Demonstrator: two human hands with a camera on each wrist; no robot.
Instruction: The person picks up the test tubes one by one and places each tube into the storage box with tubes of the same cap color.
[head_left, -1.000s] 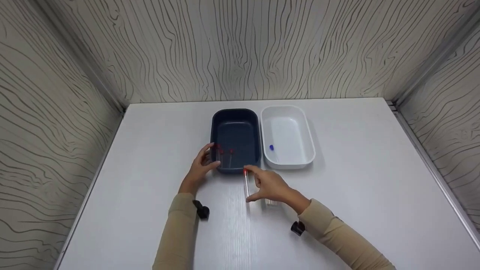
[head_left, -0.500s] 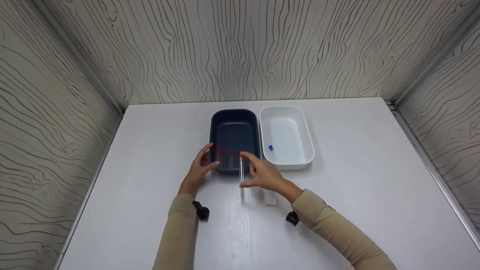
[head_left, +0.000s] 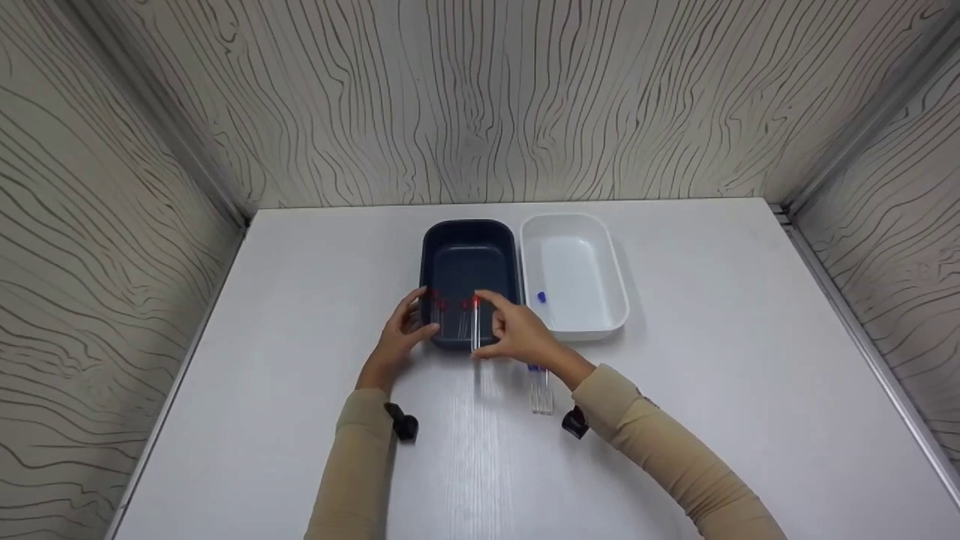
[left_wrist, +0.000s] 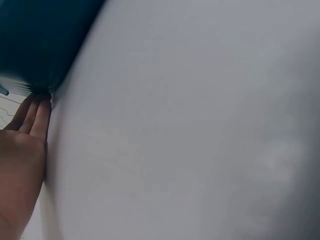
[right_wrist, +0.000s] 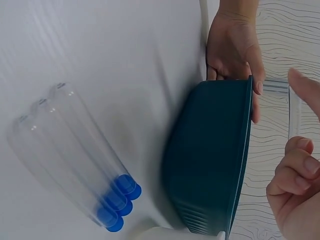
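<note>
My right hand [head_left: 525,336] pinches a clear test tube [head_left: 475,328] with a red cap, thumb at its near end and index finger at the cap. The tube is over the near part of a dark blue bin [head_left: 471,259]. Inside that bin lie several red-capped tubes [head_left: 441,305]. My left hand [head_left: 394,341] grips the bin's near left corner, thumb at the rim; in the left wrist view its fingers [left_wrist: 41,120] lie against the outer wall. Three blue-capped test tubes [right_wrist: 75,150] lie side by side on the table, partly under my right wrist in the head view.
A white bin [head_left: 574,277] stands right beside the dark blue one. One blue-capped tube [head_left: 541,297] lies in its near left part. A wood-patterned wall [head_left: 480,105] rises behind the white table [head_left: 300,300], with panels at both sides.
My right hand has moved forward and left with the red-capped tube, from the near rim to over the dark blue bin. The blue-capped tubes show more now. My left hand stays put.
</note>
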